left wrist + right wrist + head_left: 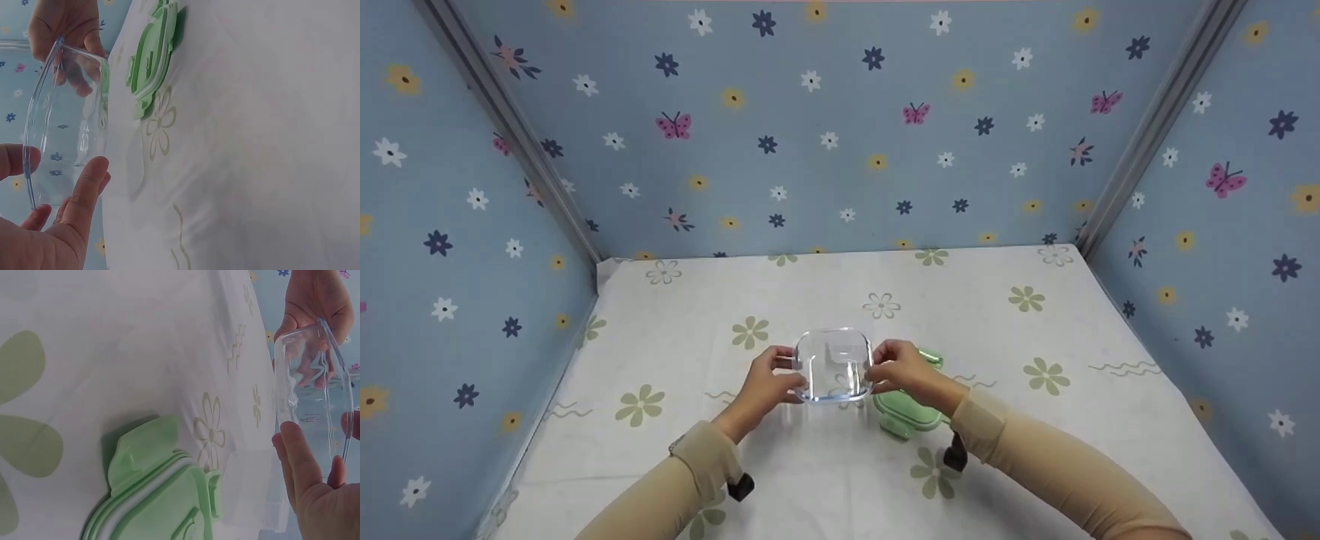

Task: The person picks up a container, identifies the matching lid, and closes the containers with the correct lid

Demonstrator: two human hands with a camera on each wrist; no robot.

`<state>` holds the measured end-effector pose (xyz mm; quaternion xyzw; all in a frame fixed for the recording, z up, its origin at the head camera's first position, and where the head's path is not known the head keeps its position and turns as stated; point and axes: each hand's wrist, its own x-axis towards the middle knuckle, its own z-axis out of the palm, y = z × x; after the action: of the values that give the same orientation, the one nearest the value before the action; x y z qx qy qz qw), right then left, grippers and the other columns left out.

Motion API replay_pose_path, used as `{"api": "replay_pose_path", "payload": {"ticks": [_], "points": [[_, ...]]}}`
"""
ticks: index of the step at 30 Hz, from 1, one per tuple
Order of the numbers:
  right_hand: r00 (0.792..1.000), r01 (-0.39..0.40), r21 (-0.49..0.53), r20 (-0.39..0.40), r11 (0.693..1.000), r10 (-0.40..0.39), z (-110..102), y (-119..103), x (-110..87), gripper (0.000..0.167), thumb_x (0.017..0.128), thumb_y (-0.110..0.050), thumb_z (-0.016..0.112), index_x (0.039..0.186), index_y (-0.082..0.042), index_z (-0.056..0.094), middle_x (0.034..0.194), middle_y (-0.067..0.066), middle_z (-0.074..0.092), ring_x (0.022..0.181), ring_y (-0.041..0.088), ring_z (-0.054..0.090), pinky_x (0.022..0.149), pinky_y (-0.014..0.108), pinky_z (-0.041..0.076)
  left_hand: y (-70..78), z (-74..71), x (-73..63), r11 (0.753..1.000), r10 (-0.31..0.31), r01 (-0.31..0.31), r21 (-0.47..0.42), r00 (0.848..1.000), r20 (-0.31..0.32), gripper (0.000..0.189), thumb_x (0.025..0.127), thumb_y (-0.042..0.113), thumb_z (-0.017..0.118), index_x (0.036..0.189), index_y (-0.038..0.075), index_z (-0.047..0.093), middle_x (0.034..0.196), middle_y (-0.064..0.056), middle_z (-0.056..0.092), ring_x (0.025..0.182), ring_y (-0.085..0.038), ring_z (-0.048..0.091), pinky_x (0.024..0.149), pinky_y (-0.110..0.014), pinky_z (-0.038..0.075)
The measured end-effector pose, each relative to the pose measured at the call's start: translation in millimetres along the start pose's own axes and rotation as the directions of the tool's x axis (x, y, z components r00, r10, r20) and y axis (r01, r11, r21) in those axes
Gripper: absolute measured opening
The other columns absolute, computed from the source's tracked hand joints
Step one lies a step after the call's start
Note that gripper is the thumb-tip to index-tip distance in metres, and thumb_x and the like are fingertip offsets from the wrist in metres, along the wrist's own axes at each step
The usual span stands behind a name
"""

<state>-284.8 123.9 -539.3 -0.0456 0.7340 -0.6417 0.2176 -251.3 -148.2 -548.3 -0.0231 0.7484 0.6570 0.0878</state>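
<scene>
Blue flowered walls (855, 176) enclose white cloth (975, 326) (green-patterned) beneath a clear container (834, 367).

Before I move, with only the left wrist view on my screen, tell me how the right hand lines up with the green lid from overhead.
Observer: In the head view, the right hand crosses in front of the green lid, hiding part of it.
Operator: Report any clothing behind that hand.
Observer: A beige sleeve shows there.
Operator: Now check for anything near where it ends.
Observer: A dark block shows just below that end in the head view.
</scene>
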Motion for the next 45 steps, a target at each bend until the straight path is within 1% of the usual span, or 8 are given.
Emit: {"api": "replay_pose_path", "payload": {"ticks": [4,9,16,21,25,29,35,45], "points": [[1.0,-0.015,-0.013,-0.01,1.0,0.015,0.1,6.6,-2.5,0.025,0.086,0.002,0.075,0.105,0.001,0.058,0.101,0.008,0.058,0.09,0.022,0.071,0.084,0.038,0.069,-4.7,2.5,-2.1,1.0,-0.007,0.007,-0.002,1.0,0.01,0.054,0.086,-0.001,0.072,0.137,-0.007,0.054,0.131,-0.027,0.061,0.098,-0.028,0.072,0.073,-0.036,0.069],[0.999,-0.036,-0.032,-0.023,0.999,0.035,1.3,14.2,-6.7,0.028,0.083,0.002,0.078,0.103,-0.001,0.059,0.101,0.008,0.058,0.091,0.022,0.071,0.083,0.037,0.069,-10.8,4.6,-5.2,1.0,-0.018,0.018,0.014,1.0,0.019,0.053,0.086,-0.001,0.073,0.135,-0.005,0.055,0.132,-0.027,0.061,0.097,-0.027,0.071,0.072,-0.036,0.068],[0.999,-0.037,-0.051,-0.028,0.998,0.036,4.0,25.4,-13.1,0.027,0.08,0.003,0.079,0.095,-0.004,0.058,0.095,0.005,0.058,0.082,0.018,0.069,0.075,0.029,0.067,-20.8,7.0,-10.6,0.998,-0.056,0.054,0.039,0.998,0.031,0.053,0.087,-0.001,0.074,0.137,-0.005,0.055,0.133,-0.025,0.061,0.099,-0.027,0.07,0.074,-0.036,0.068],[1.0,-0.024,-0.065,-0.019,0.998,0.023,4.7,32.9,-16.2,0.026,0.079,0.003,0.078,0.093,-0.004,0.057,0.093,0.004,0.058,0.079,0.017,0.068,0.071,0.026,0.066,-26.8,9.0,-12.7,0.995,-0.082,0.08,0.055,0.996,0.044,0.053,0.087,-0.001,0.073,0.136,-0.005,0.054,0.132,-0.024,0.06,0.098,-0.027,0.07,0.074,-0.035,0.068],[1.0,-0.018,-0.067,-0.012,0.998,0.018,3.8,36.8,-18.6,0.026,0.079,0.004,0.078,0.092,-0.003,0.057,0.091,0.004,0.058,0.078,0.015,0.069,0.071,0.025,0.066,-28.7,10.7,-13.7,0.995,-0.087,0.083,0.058,0.994,0.059,0.056,0.085,-0.001,0.073,0.137,-0.007,0.053,0.132,-0.026,0.059,0.098,-0.028,0.07,0.074,-0.036,0.068],[1.0,-0.015,-0.074,-0.004,0.997,0.015,2.6,38.2,-20.6,0.025,0.08,0.004,0.079,0.093,-0.002,0.058,0.091,0.004,0.058,0.079,0.014,0.068,0.07,0.023,0.065,-29.2,12.4,-14.8,0.991,-0.109,0.103,0.084,0.992,0.069,0.058,0.086,0.001,0.074,0.139,-0.005,0.052,0.135,-0.026,0.059,0.099,-0.028,0.071,0.076,-0.037,0.068],[1.0,-0.01,-0.128,-0.007,0.992,0.009,0.5,39.4,-23.0,0.025,0.078,0.003,0.081,0.093,-0.002,0.061,0.093,0.004,0.061,0.081,0.015,0.065,0.068,0.02,0.061,-31.5,14.3,-15.5,0.986,-0.127,0.118,0.114,0.989,0.078,0.058,0.085,0.001,0.075,0.139,-0.004,0.052,0.135,-0.024,0.059,0.098,-0.028,0.071,0.078,-0.038,0.068],[0.998,-0.054,-0.204,0.024,0.977,0.061,-0.6,41.3,-26.1,0.027,0.079,0.001,0.084,0.092,-0.006,0.062,0.092,0.003,0.062,0.082,0.015,0.066,0.07,0.023,0.061,-37.3,14.2,-19.5,0.984,-0.142,0.13,0.123,0.985,0.096,0.061,0.079,-0.002,0.073,0.135,-0.005,0.052,0.132,-0.025,0.058,0.09,-0.026,0.07,0.073,-0.036,0.067]]}}
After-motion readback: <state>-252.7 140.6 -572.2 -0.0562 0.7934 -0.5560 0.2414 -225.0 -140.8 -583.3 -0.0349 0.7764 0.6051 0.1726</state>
